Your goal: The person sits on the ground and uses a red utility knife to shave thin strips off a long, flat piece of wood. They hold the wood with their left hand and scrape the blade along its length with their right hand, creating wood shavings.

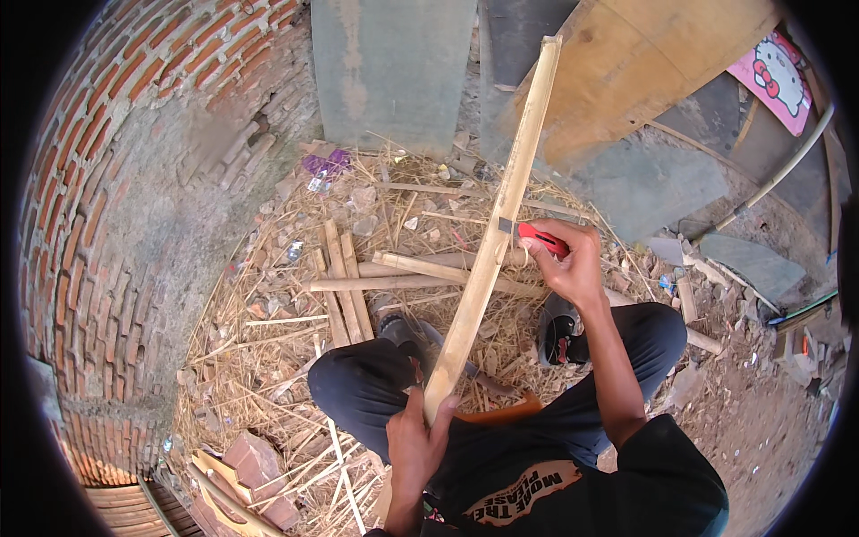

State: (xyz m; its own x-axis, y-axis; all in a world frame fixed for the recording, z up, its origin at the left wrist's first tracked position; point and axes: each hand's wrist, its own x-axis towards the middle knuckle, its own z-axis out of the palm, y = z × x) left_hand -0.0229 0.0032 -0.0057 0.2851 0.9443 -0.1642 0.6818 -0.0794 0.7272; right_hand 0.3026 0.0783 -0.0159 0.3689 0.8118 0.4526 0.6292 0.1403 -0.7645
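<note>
A long split bamboo strip [514, 183] slants up and away from my lap, its far end raised toward the boards at the back. My left hand [415, 446] is closed round its near end, thumb along the strip. In my right hand [577, 264] is a red utility knife [548, 240], fingers wrapped round its handle. The knife's blade [506, 225] lies across the strip about midway along and touches its edge. Beneath the strip, between my bent knees, several cut bamboo pieces [335, 273] lie stacked crosswise on the littered ground.
A brick wall [82, 237] rises on the left. A grey panel [394, 85], a brown board [649, 54] and a pink cartoon-printed panel [777, 82] lean at the back. Shavings [268, 345], rubble and a purple wrapper [329, 164] litter the ground. A pale pole [771, 183] stands at right.
</note>
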